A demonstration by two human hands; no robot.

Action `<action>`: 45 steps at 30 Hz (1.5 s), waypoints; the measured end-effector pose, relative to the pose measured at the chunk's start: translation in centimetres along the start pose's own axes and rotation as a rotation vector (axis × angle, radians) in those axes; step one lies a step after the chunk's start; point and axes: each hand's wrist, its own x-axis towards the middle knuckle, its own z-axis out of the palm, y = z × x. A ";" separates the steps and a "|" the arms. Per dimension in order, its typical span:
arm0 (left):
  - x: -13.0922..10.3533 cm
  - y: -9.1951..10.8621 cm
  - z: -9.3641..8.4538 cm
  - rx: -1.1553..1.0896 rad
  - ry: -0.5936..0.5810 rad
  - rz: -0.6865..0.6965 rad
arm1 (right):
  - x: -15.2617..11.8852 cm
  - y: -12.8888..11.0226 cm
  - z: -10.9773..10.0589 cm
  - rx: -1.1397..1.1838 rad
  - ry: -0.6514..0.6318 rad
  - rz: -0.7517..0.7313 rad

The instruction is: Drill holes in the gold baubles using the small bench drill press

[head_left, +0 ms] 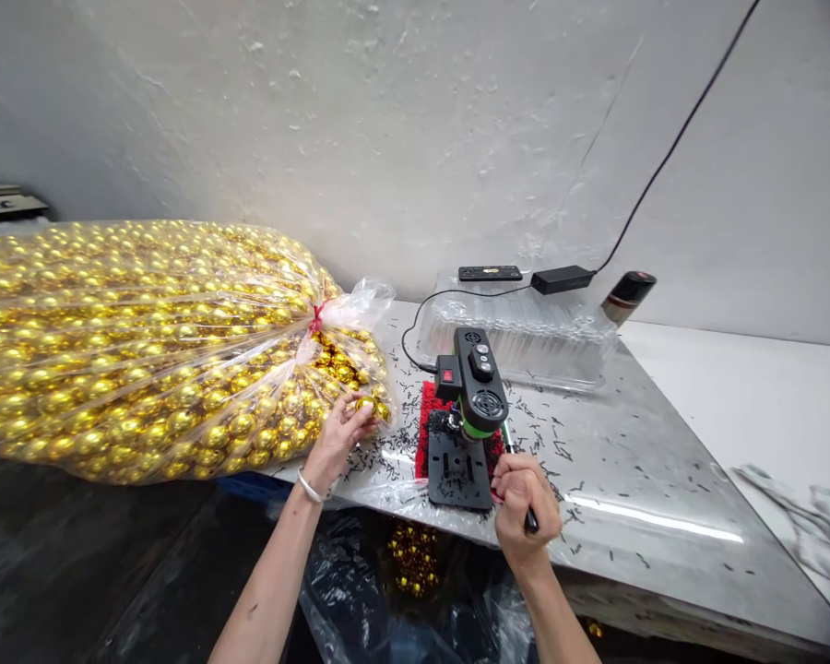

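Observation:
My left hand (pixel 336 443), with a white band at the wrist, pinches a shiny gold ball (pixel 364 405) at the open side of a clear plastic bag (pixel 180 346). The bag is full of such balls and tied with a red string (pixel 317 318). My right hand (pixel 527 503) is wrapped round a black-handled rod (pixel 531 522) beside a small black bench machine (pixel 480 378). Whether the rod joins the machine is hidden. The machine has a red switch (pixel 447 375), a green ring and a slotted base plate (pixel 460 493) strewn with black shavings.
Behind the machine lies a stack of clear plastic trays (pixel 526 337), bearing a remote control (pixel 490 273) and a power adapter (pixel 563 278). A dark-capped can (pixel 629 295) leans there. Black shavings dot the metal table (pixel 636 461). Below the edge, gold balls (pixel 413 558) sit in dark plastic.

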 end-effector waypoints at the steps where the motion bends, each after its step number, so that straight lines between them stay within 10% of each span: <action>1: -0.8 -0.4 0.3 -0.080 -0.007 -0.046 | -0.1 0.0 0.0 0.000 0.005 0.002; 10: -3.3 -3.9 5.2 -0.186 -0.162 -0.208 | 0.5 -0.5 -0.3 -0.036 -0.059 -0.024; 18: -2.8 -7.4 8.9 0.490 -0.198 0.159 | 0.6 -0.7 -0.3 -0.054 -0.075 -0.033; 28: -2.5 -7.7 9.4 1.045 -0.288 0.592 | 0.2 -0.1 -0.4 -0.038 -0.083 -0.060; 45: -1.2 -7.4 6.7 0.820 -0.483 0.360 | -0.2 0.1 -0.6 -0.053 -0.119 -0.046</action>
